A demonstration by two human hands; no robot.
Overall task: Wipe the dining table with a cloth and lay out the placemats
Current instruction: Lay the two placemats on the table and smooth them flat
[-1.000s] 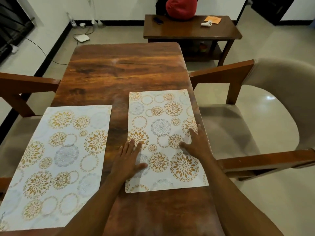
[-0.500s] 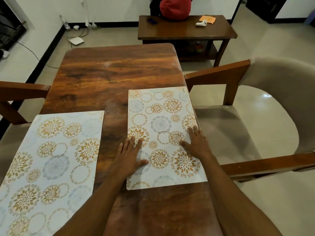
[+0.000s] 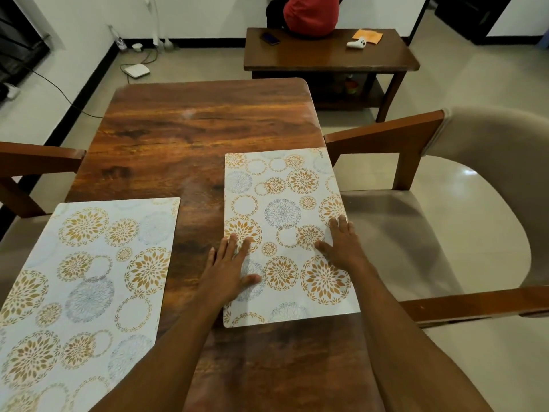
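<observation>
Both of the person's arms reach out over the dark brown wooden dining bench (image 3: 193,138). A white rectangular placemat printed with gold and blue-grey flower circles (image 3: 282,188) lies flat on its right side, long edge running away from the person and right edge close along the bench's right edge.

The left hand (image 3: 228,269) lies palm down across that mat's left border. Its fingers are straight and only slightly spread, the thumb is out on the pattern and the little finger is over bare wood. The right hand (image 3: 341,245) presses flat on the mat near its right edge, fingers straight and close together, pointing away.

A second placemat of the same pattern (image 3: 89,278) lies on the left side of the bench, a little askew, well apart from the first with a strip of wood between them.

A wooden-armed chair with a beige padded seat and back (image 3: 475,162) stands at the right side, and the wooden arm of another chair (image 3: 38,156) shows at the left.

Beyond the far end is a low dark wooden side bench (image 3: 326,58) carrying a dark phone (image 3: 270,38), a white game controller (image 3: 356,43) and an orange square (image 3: 368,35); I cannot tell whether that square is cloth or paper. Someone in a red top (image 3: 312,13) sits behind it.
</observation>
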